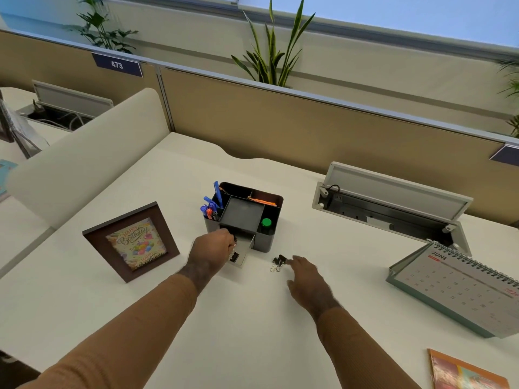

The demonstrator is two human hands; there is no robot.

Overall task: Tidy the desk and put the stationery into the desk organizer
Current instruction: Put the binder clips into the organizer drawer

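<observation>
The organizer (243, 217) is standing mid-worktop (252, 318), its small front drawer (242, 255) pulled open toward the person. The left hand (211, 251) is hovering at the drawer with fingers (229, 244) curled, apparently pinching a clip over it; the exact hold is blurred. One black clip is already lying inside the drawer. The right hand (306, 279) is reaching with fingers extended and loose, tips just touching two binder clips (278, 262) lying on the worktop right of the drawer, not yet grasped. The clips are appearing small, light and rigid: black sprung steel bodies with thin wire loops. They are likely sliding easily on the smooth matte surface, so pinching the body or hooking the loops seems the sound hold. The organizer is looking like hard grey plastic, box-shaped, with pens (210, 206) and a green-capped bottle (266, 224) standing in its compartments.
</observation>
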